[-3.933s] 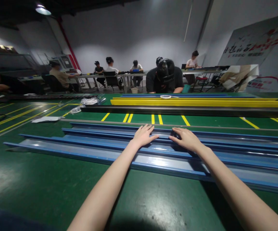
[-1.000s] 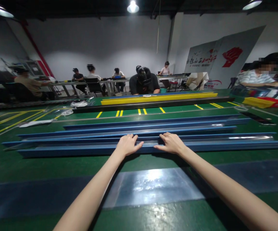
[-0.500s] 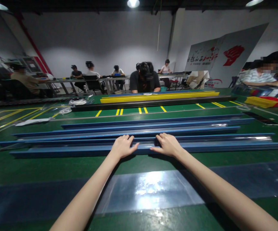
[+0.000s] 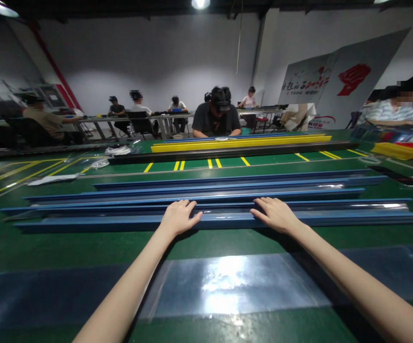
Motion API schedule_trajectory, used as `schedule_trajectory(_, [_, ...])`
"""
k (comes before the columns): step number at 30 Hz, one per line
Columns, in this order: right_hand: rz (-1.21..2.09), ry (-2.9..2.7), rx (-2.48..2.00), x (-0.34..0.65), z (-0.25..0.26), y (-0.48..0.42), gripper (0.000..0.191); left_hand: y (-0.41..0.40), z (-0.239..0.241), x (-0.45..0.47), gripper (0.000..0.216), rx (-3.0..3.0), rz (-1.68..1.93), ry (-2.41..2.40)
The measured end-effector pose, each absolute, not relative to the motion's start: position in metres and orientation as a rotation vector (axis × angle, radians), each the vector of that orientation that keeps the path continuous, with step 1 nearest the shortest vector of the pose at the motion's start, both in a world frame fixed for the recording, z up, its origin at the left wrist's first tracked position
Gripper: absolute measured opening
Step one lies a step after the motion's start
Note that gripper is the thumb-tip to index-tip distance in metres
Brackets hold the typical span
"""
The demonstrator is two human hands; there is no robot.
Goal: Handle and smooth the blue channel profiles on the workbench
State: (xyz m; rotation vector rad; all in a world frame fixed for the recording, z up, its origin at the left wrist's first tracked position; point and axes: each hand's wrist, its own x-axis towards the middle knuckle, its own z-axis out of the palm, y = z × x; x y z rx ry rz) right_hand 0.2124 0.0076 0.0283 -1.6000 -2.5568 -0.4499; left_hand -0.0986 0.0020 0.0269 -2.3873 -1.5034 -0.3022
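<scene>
The nearest long blue metal channel (image 4: 85, 222) lies across the green work surface (image 4: 67, 247). The right hand (image 4: 276, 214) has slid rightward along it, away from the left hand (image 4: 178, 216), which stayed put. Both hands' fingers rest flat on top, unclenched.

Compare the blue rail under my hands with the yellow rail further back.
The blue rail is dark blue, the yellow rail bright yellow. The blue rail lies nearest, left hand and right hand resting on it; the yellow rail lies far back, before a seated person. Beside the blue rail lie other blue rails; beside the yellow rail, a black rail. Both are long and straight.
</scene>
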Motion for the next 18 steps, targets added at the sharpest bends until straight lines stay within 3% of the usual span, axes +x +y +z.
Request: schedule_trajectory(18, [-0.432,-2.496,-1.672,0.2091,0.0230,0.0159,0.046,0.0019,0.0289,-0.0917,0.042,-2.267,-0.294,-1.680])
